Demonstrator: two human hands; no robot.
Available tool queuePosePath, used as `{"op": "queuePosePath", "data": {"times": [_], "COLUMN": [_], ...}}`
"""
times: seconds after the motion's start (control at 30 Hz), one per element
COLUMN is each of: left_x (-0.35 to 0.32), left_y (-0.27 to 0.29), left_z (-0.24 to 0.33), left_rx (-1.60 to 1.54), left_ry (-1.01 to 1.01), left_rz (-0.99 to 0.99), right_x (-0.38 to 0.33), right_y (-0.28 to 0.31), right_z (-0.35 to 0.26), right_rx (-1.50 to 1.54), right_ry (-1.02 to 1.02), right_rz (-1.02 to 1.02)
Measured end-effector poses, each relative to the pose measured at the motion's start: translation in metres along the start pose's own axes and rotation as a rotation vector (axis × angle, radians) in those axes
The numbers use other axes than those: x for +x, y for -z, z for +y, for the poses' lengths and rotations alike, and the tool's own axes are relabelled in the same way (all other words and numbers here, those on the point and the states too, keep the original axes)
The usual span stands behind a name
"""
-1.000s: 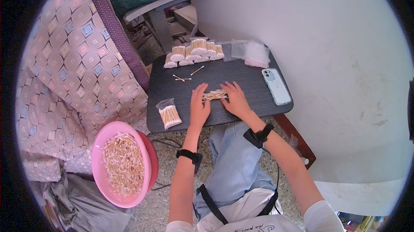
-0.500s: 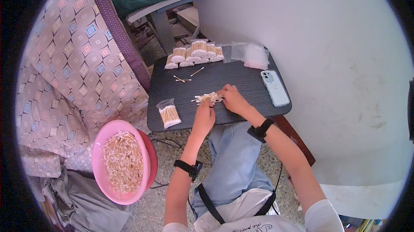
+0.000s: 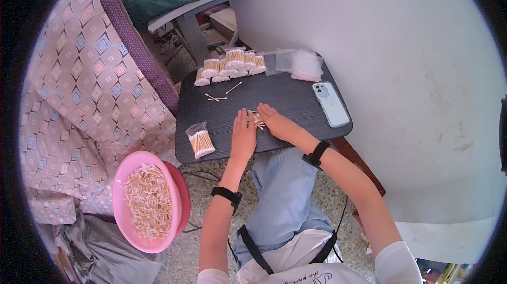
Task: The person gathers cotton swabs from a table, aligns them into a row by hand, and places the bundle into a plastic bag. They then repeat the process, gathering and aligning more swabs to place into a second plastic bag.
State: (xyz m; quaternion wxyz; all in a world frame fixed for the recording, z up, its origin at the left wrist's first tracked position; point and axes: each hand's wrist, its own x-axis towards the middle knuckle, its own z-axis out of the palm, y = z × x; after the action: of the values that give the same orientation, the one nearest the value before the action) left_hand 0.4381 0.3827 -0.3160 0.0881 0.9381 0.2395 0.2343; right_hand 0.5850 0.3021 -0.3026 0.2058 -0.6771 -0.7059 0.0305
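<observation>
A small bunch of cotton swabs (image 3: 258, 119) lies on the dark table (image 3: 285, 91), between my two hands. My left hand (image 3: 244, 136) lies flat along the bunch's left side, fingers stretched out. On the other side my right hand (image 3: 277, 124) is also flat, its straight fingers touching the swabs from the right. The hands hide much of the bunch. To the left of my left hand lies a clear plastic bag filled with cotton swabs (image 3: 201, 143). Farther back are a few loose cotton swabs (image 3: 216, 98).
Filled swab bags (image 3: 231, 64) are stacked at the table's far edge, beside empty clear bags (image 3: 306, 66). A phone (image 3: 332, 107) lies at the right, near the wall (image 3: 412, 72). A pink basin (image 3: 120, 199) of loose swabs stands left, below table height.
My fingers have straightened and flattened against both sides of the swabs. The spread-out pile is now gathered into a narrower bunch. The view has shifted slightly.
</observation>
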Motion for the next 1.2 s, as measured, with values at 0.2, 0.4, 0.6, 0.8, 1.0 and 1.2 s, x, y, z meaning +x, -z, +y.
{"op": "queuePosePath", "data": {"times": [0.2,0.4,0.6,0.8,1.0,1.2], "left_x": [-0.003,0.015,0.017,0.027,0.034,0.035], "left_y": [0.006,0.012,0.014,0.007,0.005,0.008], "left_z": [-0.013,-0.008,-0.006,-0.008,-0.019,-0.02], "left_rx": [-0.095,-0.383,-0.497,-0.279,-0.306,-0.379], "left_ry": [-0.015,0.065,0.161,-0.003,-0.024,-0.001], "left_rz": [0.049,0.107,0.174,0.197,0.104,0.239], "right_x": [0.002,0.002,0.007,0.013,0.025,0.03], "right_y": [0.012,0.006,0.017,0.01,0.021,0.021], "right_z": [-0.016,0.009,-0.019,-0.001,0.006,0.004], "right_rx": [-0.047,0.101,0.31,0.033,0.291,0.133], "right_ry": [-0.039,-0.079,-0.123,0.001,-0.054,-0.026], "right_rz": [-0.122,-0.084,0.029,0.16,0.139,0.16]}}
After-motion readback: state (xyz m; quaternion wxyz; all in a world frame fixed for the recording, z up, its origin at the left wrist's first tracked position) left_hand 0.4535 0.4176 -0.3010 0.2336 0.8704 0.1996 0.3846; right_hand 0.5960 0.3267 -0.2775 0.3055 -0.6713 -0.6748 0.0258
